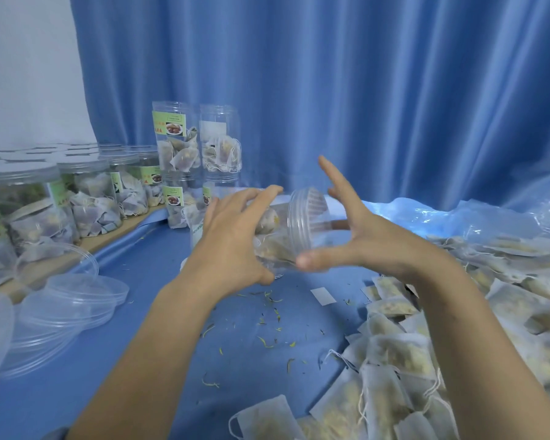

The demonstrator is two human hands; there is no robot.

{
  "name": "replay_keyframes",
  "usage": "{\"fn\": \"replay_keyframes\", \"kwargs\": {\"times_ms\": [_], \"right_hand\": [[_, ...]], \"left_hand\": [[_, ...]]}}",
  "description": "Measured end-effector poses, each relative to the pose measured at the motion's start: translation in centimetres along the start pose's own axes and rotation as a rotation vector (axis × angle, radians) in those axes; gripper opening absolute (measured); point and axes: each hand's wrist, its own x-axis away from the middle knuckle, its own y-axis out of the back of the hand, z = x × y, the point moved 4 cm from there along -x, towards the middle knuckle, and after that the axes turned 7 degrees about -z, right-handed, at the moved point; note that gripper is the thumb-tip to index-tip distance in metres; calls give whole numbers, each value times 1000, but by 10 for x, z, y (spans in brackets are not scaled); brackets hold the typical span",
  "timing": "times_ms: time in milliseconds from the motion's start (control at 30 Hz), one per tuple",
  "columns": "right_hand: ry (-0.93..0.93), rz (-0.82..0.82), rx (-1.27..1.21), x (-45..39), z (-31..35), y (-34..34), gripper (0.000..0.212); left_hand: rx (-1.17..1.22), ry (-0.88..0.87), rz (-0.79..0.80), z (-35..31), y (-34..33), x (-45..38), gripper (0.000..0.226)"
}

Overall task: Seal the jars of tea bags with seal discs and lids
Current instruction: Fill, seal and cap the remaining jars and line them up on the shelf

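A clear plastic jar with tea bags inside lies tilted on its side in the air above the blue table, its lidded end toward the right. My left hand grips the jar's body from the left. My right hand is spread around the lid end, thumb under it and fingers splayed above, apparently touching only lightly. A stack of clear lids lies at the left.
Sealed jars stand in rows at the left on a wooden board. Stacked jars stand at the back against the blue curtain. Loose tea bags pile up at the right. A small white label lies on the cloth.
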Motion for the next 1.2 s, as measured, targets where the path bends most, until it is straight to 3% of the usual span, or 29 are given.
{"fn": "replay_keyframes", "kwargs": {"times_ms": [67, 133, 200, 300, 400, 467, 533, 633, 700, 767, 833, 933, 1033, 1133, 1200], "right_hand": [[113, 33, 51, -1, -1, 0, 108], [145, -63, 92, -4, 0, 0, 94], [72, -157, 32, -7, -2, -1, 87], [-49, -269, -64, -10, -7, -10, 94], [-68, -381, 32, -13, -12, -23, 93], [-67, -395, -45, -16, -12, -27, 89], [-51, -379, -237, -17, -8, -27, 86], [3, -325, -359, -18, 4, -33, 94], [16, -337, -347, -16, 10, -38, 78], [19, -372, -402, -14, 16, -40, 56], [36, -395, -400, -11, 27, -41, 53], [87, -399, -410, -9, 49, -48, 67], [141, -345, -432, -11, 86, -65, 77], [234, -238, -463, -14, 134, -94, 58], [307, -184, -481, -15, 169, -117, 59]], "left_hand": [[11, 14, -1, 2, -1, 0, 117], [16, 6, -38, 2, -1, 0, 115], [-4, -37, -125, -2, 1, 1, 110], [-82, -100, -277, -4, 0, 4, 99], [-141, -131, -419, -2, -7, 11, 85], [-121, -86, -449, -1, -10, 12, 88], [40, 57, -440, 2, -10, 10, 96], [526, 371, -393, 8, -8, 6, 94], [787, 462, -297, 8, -8, 4, 95], [868, 483, -220, 6, 0, 5, 101], [808, 468, -165, 7, 16, 7, 103], [591, 391, -83, 15, 53, 13, 101], [366, 371, -173, 25, 105, 30, 94], [284, 391, -282, 41, 160, 51, 92], [252, 409, -341, 54, 196, 71, 88]]}}
